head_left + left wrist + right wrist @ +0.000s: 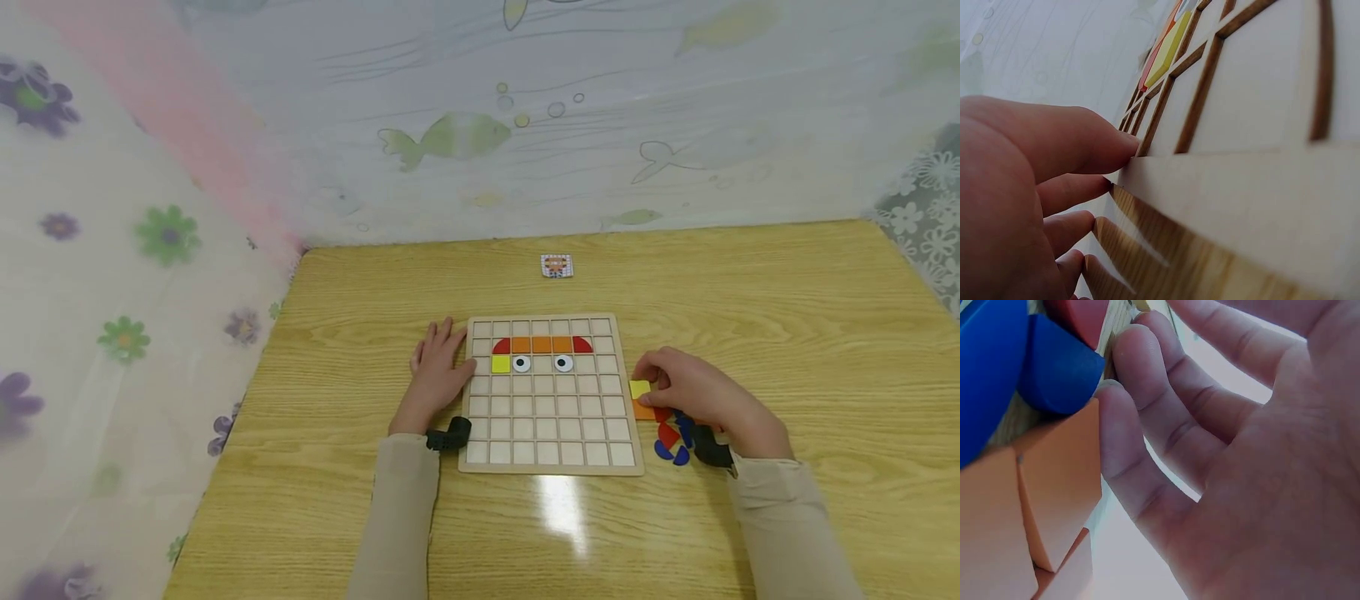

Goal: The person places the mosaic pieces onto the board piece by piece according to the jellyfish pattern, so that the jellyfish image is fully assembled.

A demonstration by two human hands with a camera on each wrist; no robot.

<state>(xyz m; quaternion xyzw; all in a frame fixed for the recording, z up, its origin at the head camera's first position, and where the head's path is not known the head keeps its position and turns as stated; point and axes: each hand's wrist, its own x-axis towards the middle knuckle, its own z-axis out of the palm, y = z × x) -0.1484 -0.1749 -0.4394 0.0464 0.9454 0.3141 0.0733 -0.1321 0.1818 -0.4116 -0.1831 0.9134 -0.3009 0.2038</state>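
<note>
A square wooden grid board [628, 433] lies on the table. On it are a row of orange squares [542, 344] between two red quarter-round pieces [582, 344], two eye discs [521, 363] and a yellow square [500, 364]. My left hand [438, 371] rests at the board's left edge, its thumb touching the rim and its other fingers spread beside it. Just right of the board, my right hand [693, 392] pinches a yellow square tile [640, 388] between thumb and finger. Orange tiles [1063, 481] and a blue piece [1060, 369] lie close to its fingers.
Loose red pieces [667, 435] and blue pieces [681, 456] lie by my right wrist, partly hidden by it. A small picture card [557, 266] lies behind the board. Patterned sheets hang behind the wooden table [375, 292] and along its left side.
</note>
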